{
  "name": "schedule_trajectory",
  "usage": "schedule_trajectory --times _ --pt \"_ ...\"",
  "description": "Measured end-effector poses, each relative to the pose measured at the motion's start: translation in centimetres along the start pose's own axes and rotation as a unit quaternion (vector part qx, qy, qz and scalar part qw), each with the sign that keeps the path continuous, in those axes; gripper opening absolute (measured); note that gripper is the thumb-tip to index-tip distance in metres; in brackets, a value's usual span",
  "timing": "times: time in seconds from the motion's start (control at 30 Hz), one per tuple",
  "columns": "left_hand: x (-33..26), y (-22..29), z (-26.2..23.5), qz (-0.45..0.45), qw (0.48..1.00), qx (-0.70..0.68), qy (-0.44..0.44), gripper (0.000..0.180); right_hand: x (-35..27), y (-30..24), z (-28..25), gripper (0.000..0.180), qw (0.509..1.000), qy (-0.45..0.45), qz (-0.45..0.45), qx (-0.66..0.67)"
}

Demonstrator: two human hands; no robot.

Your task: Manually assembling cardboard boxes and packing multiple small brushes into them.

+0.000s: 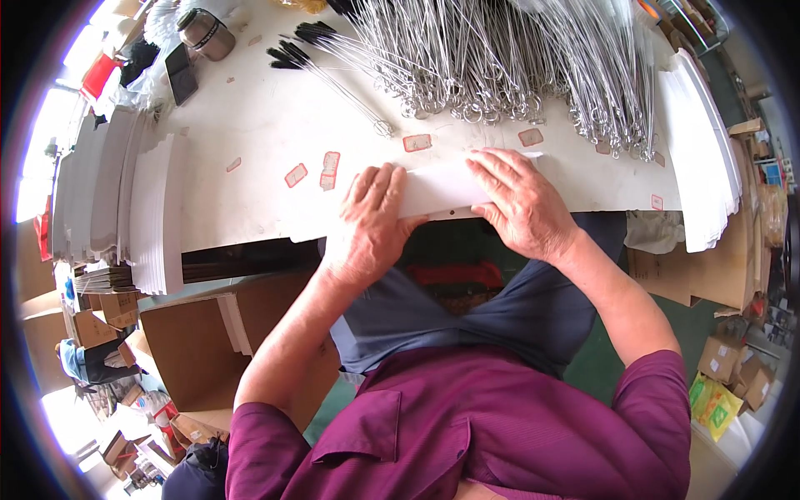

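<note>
Right now my left hand (pixel 371 221) and right hand (pixel 521 204) press flat on a half-folded white paper sleeve (pixel 442 187) at the desk (pixel 250 125) edge, metal skewers (pixel 500 58) waiting unpacked.

Metal skewers (pixel 500 67) crowd the table (pixel 250 125) beyond bare middle

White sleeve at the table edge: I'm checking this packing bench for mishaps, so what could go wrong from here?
The white paper sleeve lies partly past the table edge under the left hand and right hand; it might slip off. The metal skewers lie piled close behind, so a reach could snag or scatter them. The stacked white sleeves overhang the edge and could slide.
</note>
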State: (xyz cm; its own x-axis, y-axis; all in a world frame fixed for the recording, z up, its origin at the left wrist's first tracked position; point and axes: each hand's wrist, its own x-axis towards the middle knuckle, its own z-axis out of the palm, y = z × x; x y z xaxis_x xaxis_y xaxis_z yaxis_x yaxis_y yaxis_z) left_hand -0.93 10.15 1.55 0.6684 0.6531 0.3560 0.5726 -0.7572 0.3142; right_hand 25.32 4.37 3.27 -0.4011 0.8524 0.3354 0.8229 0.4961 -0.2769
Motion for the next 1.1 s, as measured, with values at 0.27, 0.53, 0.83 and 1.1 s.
schedule_trajectory --times 0.27,0.53,0.83,1.1 --pt "-0.3 1.9 2.3 -0.002 0.987 0.139 -0.076 0.087 1.7 -4.2 4.5 0.078 0.990 -0.045 -0.011 -0.135" --pt "-4.5 -3.2 -1.1 -0.058 0.987 0.142 -0.045 0.086 -4.0 1.2 0.6 0.091 0.980 -0.039 0.137 -0.142" --pt "-6.0 -4.9 -3.0 -0.034 0.986 0.160 -0.039 0.076 -5.1 1.8 -0.5 0.092 0.987 0.024 0.114 -0.108" --pt "-4.1 3.2 -7.8 -0.076 0.974 -0.067 -0.201 0.053 -4.6 -0.4 -1.1 0.048 0.997 0.075 0.009 0.023"
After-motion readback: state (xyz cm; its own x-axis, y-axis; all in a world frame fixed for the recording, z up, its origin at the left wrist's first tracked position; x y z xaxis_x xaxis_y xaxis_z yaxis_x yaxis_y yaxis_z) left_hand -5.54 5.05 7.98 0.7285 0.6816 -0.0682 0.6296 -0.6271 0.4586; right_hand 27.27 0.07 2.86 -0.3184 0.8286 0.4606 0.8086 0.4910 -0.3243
